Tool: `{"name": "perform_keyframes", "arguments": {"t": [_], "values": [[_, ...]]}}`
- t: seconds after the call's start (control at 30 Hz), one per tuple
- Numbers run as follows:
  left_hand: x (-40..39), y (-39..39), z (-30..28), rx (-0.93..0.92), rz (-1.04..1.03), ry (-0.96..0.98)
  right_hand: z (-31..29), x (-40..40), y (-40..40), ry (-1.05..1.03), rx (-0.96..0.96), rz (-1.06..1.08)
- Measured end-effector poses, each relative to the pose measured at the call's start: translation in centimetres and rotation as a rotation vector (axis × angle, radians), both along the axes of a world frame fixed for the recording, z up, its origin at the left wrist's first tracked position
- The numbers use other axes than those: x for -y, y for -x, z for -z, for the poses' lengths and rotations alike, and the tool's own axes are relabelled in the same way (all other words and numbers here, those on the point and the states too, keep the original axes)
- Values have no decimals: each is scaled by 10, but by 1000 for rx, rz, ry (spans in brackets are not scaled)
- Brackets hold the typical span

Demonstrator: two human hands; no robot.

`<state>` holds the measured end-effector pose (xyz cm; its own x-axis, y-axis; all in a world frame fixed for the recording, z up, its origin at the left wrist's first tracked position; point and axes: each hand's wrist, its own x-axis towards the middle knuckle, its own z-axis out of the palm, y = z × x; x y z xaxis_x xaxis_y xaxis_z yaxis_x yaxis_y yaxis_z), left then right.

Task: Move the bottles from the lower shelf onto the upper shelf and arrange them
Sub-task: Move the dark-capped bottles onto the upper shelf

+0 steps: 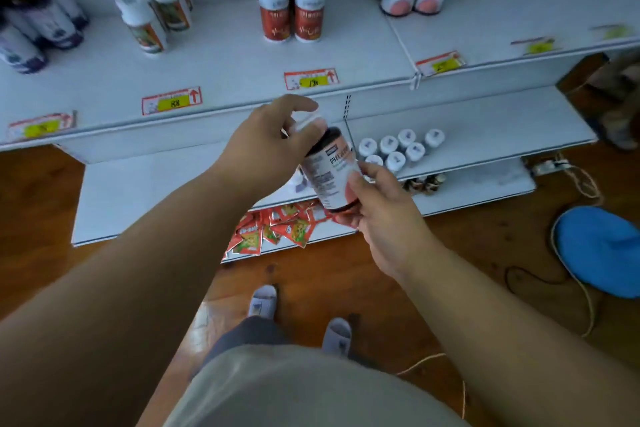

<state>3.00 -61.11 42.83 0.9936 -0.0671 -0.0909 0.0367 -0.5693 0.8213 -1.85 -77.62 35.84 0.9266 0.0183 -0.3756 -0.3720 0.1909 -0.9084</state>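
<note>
Bottle (329, 172) tilted between both hands, left hand (263, 146) fingers curled over its white cap, right hand (377, 204) fingers wrapped round its base, lower shelf (485, 128) behind, upper shelf (225, 59) above.

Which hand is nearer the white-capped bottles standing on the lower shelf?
Right. The right hand, holding the bottle's base, sits just beside the white-capped bottles; the left hand, at the cap, is farther left.
</note>
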Motion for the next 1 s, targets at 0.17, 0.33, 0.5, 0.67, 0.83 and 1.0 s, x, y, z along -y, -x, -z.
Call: {"name": "perform_keyframes", "arguments": {"t": [0.17, 0.33, 0.5, 0.67, 0.83, 1.0], "values": [[15, -19, -39, 19, 93, 206, -51, 9, -12, 53, 121, 95], [20, -54, -62, 30, 193, 382, -75, 18, -30, 240, 265, 167], [29, -85, -77, 95, 262, 414, -94, 16, -56, 311, 332, 211], [45, -121, -85, 153, 284, 302, -103, 33, -97, 377, 349, 214], [78, -169, -74, 184, 272, 224, -92, 71, -159, 487, 353, 166], [128, -216, -46, 242, 174, 100, -72, 121, -226, 644, 324, 31]]}}
